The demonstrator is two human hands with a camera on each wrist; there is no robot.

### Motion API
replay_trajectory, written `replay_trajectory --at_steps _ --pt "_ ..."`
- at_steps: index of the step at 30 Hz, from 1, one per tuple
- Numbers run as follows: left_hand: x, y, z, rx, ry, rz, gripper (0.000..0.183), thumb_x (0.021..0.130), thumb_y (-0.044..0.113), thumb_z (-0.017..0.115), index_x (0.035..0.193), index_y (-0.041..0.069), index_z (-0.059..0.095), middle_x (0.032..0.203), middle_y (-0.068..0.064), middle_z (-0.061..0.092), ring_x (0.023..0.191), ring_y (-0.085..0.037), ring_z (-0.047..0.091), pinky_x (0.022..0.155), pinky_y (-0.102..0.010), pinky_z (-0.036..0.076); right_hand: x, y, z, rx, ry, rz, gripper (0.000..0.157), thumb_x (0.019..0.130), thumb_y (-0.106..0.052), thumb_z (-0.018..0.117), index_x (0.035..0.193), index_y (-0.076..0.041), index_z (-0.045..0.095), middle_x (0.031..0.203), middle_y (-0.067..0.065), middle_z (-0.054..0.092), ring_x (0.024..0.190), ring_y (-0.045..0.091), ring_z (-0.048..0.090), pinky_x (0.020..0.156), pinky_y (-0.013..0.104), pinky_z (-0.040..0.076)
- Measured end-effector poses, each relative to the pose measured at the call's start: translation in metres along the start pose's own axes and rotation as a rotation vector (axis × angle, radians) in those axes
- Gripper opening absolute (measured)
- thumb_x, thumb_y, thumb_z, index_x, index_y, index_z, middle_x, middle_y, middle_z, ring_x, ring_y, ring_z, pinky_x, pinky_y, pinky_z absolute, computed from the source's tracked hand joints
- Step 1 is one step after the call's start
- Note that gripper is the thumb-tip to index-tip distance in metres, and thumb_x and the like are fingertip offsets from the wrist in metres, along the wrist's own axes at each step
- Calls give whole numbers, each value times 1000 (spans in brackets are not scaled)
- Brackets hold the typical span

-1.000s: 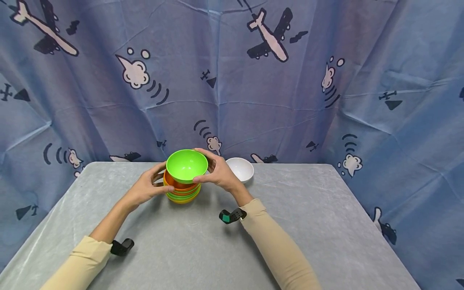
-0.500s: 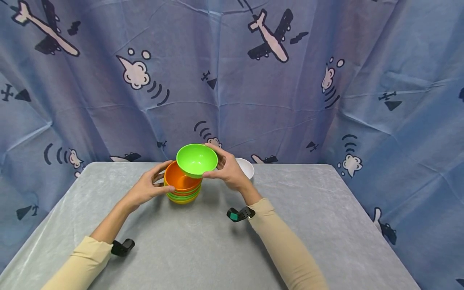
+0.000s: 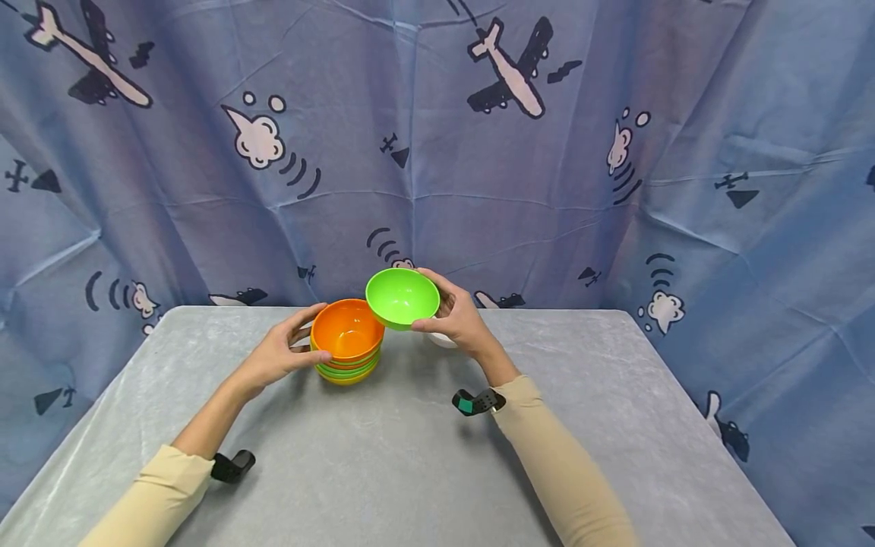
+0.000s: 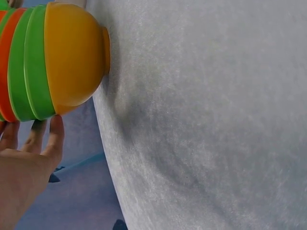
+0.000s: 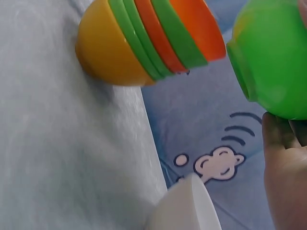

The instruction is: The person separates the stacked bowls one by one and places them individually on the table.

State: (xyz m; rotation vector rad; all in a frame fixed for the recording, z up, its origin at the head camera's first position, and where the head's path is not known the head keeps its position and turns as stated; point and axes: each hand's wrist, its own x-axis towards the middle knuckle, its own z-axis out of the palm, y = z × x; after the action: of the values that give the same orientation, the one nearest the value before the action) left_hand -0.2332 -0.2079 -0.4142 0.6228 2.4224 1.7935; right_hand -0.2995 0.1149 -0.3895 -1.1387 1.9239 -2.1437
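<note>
My right hand (image 3: 456, 315) grips a bright green bowl (image 3: 402, 296) by its right side, thumb in front and fingers behind, and holds it above the table. In the right wrist view the green bowl (image 5: 276, 57) hangs apart from the stack. To its left stands a stack of nested bowls (image 4: 72, 57): yellow at the bottom, then green and orange ones, with an orange bowl (image 3: 347, 330) on top. Thumb and fingers of my left hand (image 3: 283, 349) hold the stack's left side. Behind my right hand a white bowl (image 5: 180, 211) is mostly hidden in the head view.
The stack and the white bowl stand toward the far edge of a table under a grey cloth (image 3: 383, 471). A blue curtain (image 3: 410, 152) printed with airplanes hangs behind it. Each wrist wears a black strap device (image 3: 232, 466).
My right hand has carried the green bowl rightward off the stack, uncovering the orange bowl's inside and covering most of the white bowl. The left hand stays in place on the stack.
</note>
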Motion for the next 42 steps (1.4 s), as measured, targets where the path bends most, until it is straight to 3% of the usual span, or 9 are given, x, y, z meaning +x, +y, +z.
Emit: replay_trajectory --at_steps 9,26,42 --pt "1 2 2 6 1 -5 78 81 22 75 146 20 32 146 0 30 131 -30 32 100 -50 34 -13 -2 -26 -84 48 76 90 66 4 82 142 0 34 139 10 41 123 25 42 96 40 41" --pt "0 3 1 9 4 -16 78 81 21 75 146 19 32 147 0 29 131 -31 32 100 -52 33 -37 -8 -67 -143 110 80 89 68 2 82 142 0 34 140 10 38 127 24 37 99 32 38" --pt "0 3 0 8 5 -15 77 82 20 75 146 20 32 147 0 29 131 -31 30 100 -52 33 -59 -10 -101 -172 191 99 87 67 10 79 142 -1 35 140 11 38 127 25 36 100 28 36"
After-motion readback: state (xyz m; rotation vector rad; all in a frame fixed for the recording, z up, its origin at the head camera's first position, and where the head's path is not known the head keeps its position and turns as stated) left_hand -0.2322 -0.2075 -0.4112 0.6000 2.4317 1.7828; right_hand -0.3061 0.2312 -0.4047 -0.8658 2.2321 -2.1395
